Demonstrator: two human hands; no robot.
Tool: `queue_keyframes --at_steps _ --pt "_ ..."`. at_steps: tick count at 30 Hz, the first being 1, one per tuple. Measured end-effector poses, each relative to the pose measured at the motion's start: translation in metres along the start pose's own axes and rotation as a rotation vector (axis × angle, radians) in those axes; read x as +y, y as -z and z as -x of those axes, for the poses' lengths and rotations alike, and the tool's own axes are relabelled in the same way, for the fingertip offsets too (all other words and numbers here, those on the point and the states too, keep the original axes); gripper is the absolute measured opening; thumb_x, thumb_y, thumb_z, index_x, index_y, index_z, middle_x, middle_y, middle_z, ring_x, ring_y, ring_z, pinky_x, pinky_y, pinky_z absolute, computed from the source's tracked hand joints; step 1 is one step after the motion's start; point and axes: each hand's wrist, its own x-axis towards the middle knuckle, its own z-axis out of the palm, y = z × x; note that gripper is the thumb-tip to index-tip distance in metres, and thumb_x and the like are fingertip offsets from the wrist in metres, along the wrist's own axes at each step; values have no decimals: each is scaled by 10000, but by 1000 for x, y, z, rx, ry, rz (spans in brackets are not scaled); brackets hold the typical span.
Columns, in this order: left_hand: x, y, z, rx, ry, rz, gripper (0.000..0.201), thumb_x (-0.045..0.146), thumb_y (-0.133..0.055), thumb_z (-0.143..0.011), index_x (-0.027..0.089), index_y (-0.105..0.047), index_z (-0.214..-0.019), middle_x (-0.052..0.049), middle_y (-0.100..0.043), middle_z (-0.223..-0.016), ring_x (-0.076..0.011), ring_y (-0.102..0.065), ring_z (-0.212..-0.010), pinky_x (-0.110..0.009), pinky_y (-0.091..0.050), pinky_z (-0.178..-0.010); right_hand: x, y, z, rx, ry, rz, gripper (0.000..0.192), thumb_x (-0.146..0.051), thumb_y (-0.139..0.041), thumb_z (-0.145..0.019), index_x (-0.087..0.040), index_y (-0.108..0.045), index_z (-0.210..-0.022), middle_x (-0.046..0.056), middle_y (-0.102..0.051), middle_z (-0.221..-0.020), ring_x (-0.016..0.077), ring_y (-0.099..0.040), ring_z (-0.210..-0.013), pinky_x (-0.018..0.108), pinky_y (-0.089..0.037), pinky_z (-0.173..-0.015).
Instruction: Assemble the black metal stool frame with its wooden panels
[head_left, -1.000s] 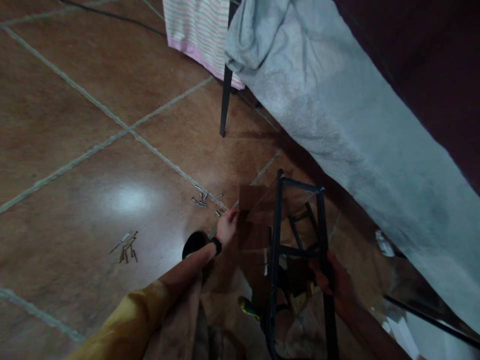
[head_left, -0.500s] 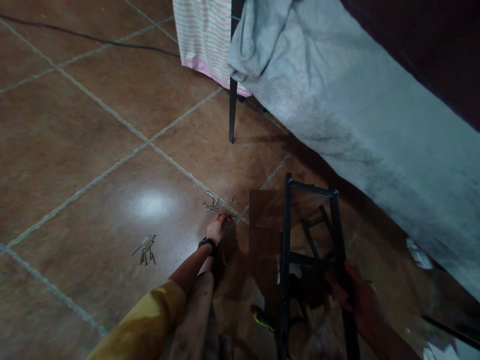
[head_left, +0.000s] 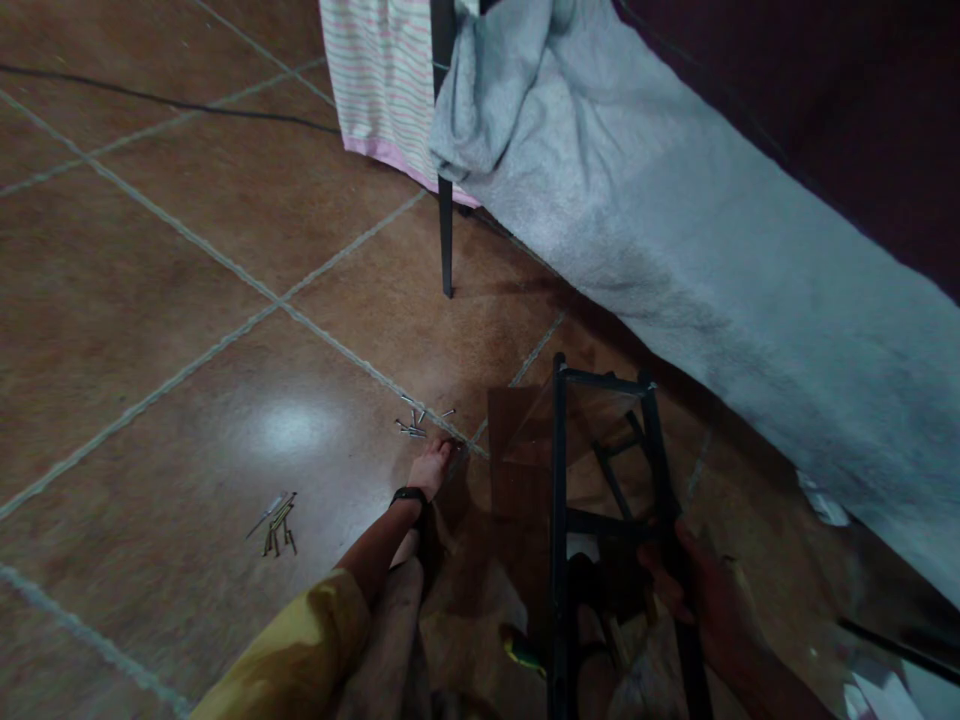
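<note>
My left hand [head_left: 430, 470], with a dark band at the wrist, is low at the floor, its fingers pinched together. A small glint at the fingertips looks like a screw, mostly hidden. Just beyond the hand lies a loose cluster of silver screws [head_left: 411, 430]. My right hand [head_left: 709, 595] is wrapped around one leg of a black metal frame [head_left: 559, 480], which has crossbars and stands tilted in front of me. Beside and partly behind the frame, a dark brown board [head_left: 517, 490] rests on the floor.
Longer brass-coloured screws [head_left: 280, 522] lie to the left on the tiled floor [head_left: 187, 400]. A grey blanket [head_left: 675, 230] hangs on the right, near a black furniture leg [head_left: 446, 240] and striped cloth [head_left: 382, 90]. A yellow-green object [head_left: 523, 650] is near my legs. A dark cable [head_left: 172, 102] crosses the far floor.
The view has shifted slightly, so the floor items appear a little lower and further left. My left hand stays by the silver screws; my right hand keeps hold of the frame.
</note>
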Motion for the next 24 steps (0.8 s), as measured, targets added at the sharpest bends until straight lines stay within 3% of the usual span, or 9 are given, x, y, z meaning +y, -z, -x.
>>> queue_keyframes --at_steps 5,8,11,13,14,16,19,21,24 --pt "20 17 3 168 96 168 170 256 -486 -815 157 -603 -889 -76 -623 -832 -198 -599 -740 -316 -475 -701 3 -3 -5 -152 -1 -68 389 -540 -541 -838 -154 -587 -822 40 -625 -624 35 -343 -310 156 -197 -268" --pt "57 52 3 305 166 499 244 342 -491 -819 144 -593 -920 -37 -605 -771 -146 -573 -640 -279 -489 -634 -1 -6 -8 -168 -4 -91 435 -557 -479 -855 -148 -553 -726 53 -617 -599 42 -338 -313 171 -183 -279" --pt "131 103 14 297 114 834 263 351 -689 -702 158 -643 -875 5 -609 -734 -104 -554 -635 -213 -461 -618 -6 -7 -8 -176 -11 -102 430 -531 -412 -879 -151 -545 -728 56 -611 -580 56 -344 -326 175 -173 -289" --pt "195 130 31 159 48 910 274 337 -730 -679 164 -665 -882 10 -616 -710 -93 -543 -615 -196 -449 -588 -8 -8 -6 -210 -19 -118 441 -510 -354 -891 -150 -539 -715 69 -616 -586 60 -341 -334 177 -170 -296" --pt "228 136 41 6 41 938 267 327 -741 -674 159 -672 -869 6 -619 -698 -87 -536 -594 -188 -436 -561 -9 -8 -5 -230 -21 -129 445 -491 -329 -894 -149 -533 -697 73 -611 -577 60 -333 -334 179 -171 -298" --pt "288 130 61 -380 43 953 268 320 -745 -678 145 -683 -871 -10 -628 -689 -85 -536 -578 -183 -419 -529 -9 -9 -4 -252 -14 -156 413 -420 -308 -890 -149 -517 -660 65 -587 -543 59 -323 -329 180 -177 -302" --pt "345 88 84 -716 40 901 267 335 -741 -682 126 -688 -839 -17 -615 -663 -74 -518 -548 -180 -393 -503 -8 -11 -4 -211 4 -198 319 -306 -311 -865 -155 -504 -662 22 -525 -489 68 -341 -323 182 -186 -304" --pt "359 56 91 -759 53 882 264 344 -749 -657 121 -675 -777 0 -580 -613 -62 -482 -508 -176 -356 -472 -9 -13 -5 -178 7 -231 288 -292 -312 -862 -161 -502 -689 1 -499 -481 79 -371 -330 180 -186 -304" --pt "361 24 92 -659 58 785 298 390 -740 -631 128 -663 -750 -3 -579 -603 -72 -478 -498 -199 -369 -479 -11 -16 -5 -184 16 -275 258 -307 -336 -866 -165 -504 -732 -3 -512 -508 79 -392 -342 173 -190 -306"
